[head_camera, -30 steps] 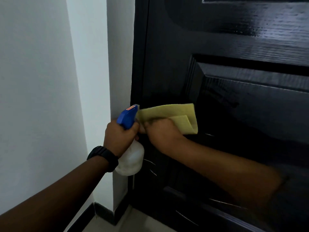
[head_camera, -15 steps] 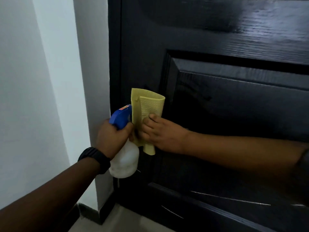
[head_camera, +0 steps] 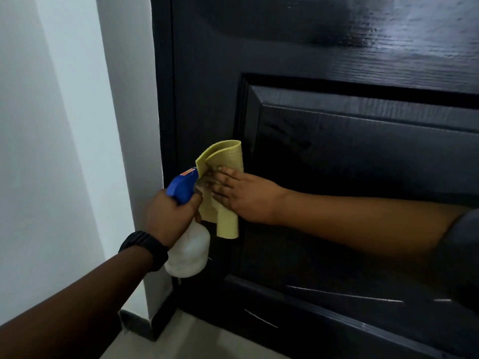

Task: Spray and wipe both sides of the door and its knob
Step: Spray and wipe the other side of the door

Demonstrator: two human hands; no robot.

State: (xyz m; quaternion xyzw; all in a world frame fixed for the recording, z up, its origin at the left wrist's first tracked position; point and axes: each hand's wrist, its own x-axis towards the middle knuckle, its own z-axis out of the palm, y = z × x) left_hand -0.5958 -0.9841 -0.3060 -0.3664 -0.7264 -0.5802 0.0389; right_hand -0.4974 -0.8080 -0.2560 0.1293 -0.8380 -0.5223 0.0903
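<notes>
White wall (head_camera: 51, 125), dark skirting (head_camera: 138, 325), pale floor (head_camera: 197, 342).

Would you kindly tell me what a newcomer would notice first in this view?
The yellow cloth stands out brightest against the black panelled door, pressed flat to it by the right hand near the door's left edge. Just left of it, the left hand grips a white spray bottle with a blue trigger head, a black watch on that wrist.

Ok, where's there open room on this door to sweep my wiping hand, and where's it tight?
Open: the recessed panel right of the yellow cloth, and the flat strip above the cloth. Tight: the left edge of the door, where the left hand grips the spray bottle beside the right hand pressing the cloth.
</notes>
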